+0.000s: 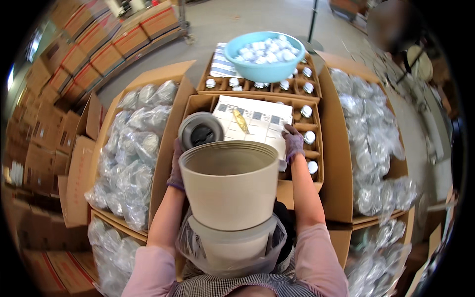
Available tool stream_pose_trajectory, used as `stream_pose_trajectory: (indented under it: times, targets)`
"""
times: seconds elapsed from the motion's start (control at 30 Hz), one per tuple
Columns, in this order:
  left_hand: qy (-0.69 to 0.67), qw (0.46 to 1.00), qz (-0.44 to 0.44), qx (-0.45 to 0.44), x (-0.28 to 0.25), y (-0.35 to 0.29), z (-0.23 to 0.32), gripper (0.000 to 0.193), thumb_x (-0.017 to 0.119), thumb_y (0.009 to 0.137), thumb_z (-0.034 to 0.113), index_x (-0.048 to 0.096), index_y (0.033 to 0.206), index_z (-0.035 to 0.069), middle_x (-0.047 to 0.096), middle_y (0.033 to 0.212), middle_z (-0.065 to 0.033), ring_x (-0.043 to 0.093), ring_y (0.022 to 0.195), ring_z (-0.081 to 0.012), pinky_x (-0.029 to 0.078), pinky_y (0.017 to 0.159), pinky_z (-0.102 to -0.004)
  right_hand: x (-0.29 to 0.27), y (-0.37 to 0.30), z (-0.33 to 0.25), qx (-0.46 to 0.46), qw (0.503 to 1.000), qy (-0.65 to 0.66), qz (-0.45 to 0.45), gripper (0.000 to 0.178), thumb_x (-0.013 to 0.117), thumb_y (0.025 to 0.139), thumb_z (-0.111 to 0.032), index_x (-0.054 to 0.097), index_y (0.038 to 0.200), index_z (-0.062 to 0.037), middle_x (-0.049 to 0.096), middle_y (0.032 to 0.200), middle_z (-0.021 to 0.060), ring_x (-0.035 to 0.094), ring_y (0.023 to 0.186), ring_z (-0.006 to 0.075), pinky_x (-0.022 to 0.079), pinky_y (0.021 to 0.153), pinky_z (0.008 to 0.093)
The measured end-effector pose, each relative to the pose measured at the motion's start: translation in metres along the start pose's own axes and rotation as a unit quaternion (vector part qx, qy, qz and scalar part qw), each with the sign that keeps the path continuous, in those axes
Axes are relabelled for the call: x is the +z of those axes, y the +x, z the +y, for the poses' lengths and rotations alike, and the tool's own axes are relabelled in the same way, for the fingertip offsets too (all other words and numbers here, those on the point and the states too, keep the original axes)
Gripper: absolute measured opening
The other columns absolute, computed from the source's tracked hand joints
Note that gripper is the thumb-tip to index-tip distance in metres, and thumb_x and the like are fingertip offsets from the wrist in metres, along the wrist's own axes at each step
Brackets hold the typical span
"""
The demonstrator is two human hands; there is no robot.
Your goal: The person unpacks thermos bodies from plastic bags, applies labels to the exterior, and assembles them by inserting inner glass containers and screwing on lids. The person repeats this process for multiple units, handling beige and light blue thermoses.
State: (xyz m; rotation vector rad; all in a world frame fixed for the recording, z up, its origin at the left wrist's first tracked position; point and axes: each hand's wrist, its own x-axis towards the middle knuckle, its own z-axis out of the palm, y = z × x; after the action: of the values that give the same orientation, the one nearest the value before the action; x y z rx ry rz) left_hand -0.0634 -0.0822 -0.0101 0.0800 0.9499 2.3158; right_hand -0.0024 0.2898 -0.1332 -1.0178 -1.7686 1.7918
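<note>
My left hand [176,166], in a purple-grey glove, grips a dark grey round plastic piece [200,131] with a recessed centre; its fingers are partly hidden. My right hand [293,142], gloved too, curls its fingers over the right edge of a white label sheet [255,111] with printed grey squares. On that sheet lies a shiny gold strip [240,120]. Between my forearms stands a large beige pot [228,190], its threaded rim upward. Below it, a second beige vessel [235,245] sits in a clear plastic bag.
Open cartons of plastic-wrapped clear items flank me, left [131,163] and right [368,148]. Ahead, a divided carton [319,133] holds silver-capped bottles. Behind it, a light blue basin [264,73] full of white and silver pieces rests on another bottle carton. Stacked boxes [94,57] line the left.
</note>
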Motion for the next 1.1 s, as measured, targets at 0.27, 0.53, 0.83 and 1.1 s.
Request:
stream_pose_trajectory:
  times: [0.27, 0.53, 0.83, 1.1]
  targets:
    - [-0.11, 0.992, -0.056, -0.038, -0.005, 0.035, -0.013, 0.069, 0.056, 0.095, 0.055, 0.047, 0.142, 0.005, 0.056, 0.139, -0.0124, 0.056, 0.125, -0.0291, 0.046, 0.107, -0.0428, 0.021, -0.036, -0.023, -0.031, 0.998, 0.049, 0.014, 0.037, 0.067, 0.085, 0.005, 0.07, 0.121, -0.0048, 0.072, 0.108, 0.0083, 0.064, 0.089, 0.0135, 0.052, 0.08, 0.0272]
    - [-0.067, 0.997, -0.014, -0.02, -0.038, -0.002, 0.016, 0.066, 0.045, 0.101, 0.054, 0.042, 0.145, 0.006, 0.051, 0.143, -0.0132, 0.05, 0.131, -0.0289, 0.039, 0.112, -0.0466, 0.082, -0.038, 0.003, -0.084, 0.996, -0.016, -0.027, 0.035, 0.073, 0.085, -0.007, 0.07, 0.12, -0.0122, 0.073, 0.104, 0.0109, 0.066, 0.091, 0.0196, 0.052, 0.081, 0.0294]
    - [0.086, 0.991, 0.06, 0.081, 0.019, -0.026, 0.029, 0.064, 0.051, 0.099, 0.054, 0.048, 0.138, 0.003, 0.063, 0.125, -0.014, 0.066, 0.107, -0.0253, 0.057, 0.088, -0.0357, 0.069, -0.076, -0.114, -0.279, 0.839, -0.468, 0.006, 0.043, 0.071, 0.084, -0.028, 0.062, 0.123, -0.0122, 0.05, 0.128, 0.0232, 0.051, 0.116, 0.0406, 0.047, 0.096, 0.0483]
    - [0.213, 0.976, -0.042, -0.027, 0.103, 0.02, -0.02, 0.043, 0.059, 0.099, 0.03, 0.051, 0.137, 0.012, 0.064, 0.117, -0.0078, 0.063, 0.106, -0.0188, 0.054, 0.089, -0.0356, 0.046, -0.131, -0.199, -0.245, 0.926, -0.173, -0.23, 0.085, 0.059, 0.09, -0.055, 0.032, 0.149, 0.0012, 0.053, 0.132, 0.0308, 0.052, 0.124, 0.0431, 0.039, 0.109, 0.043]
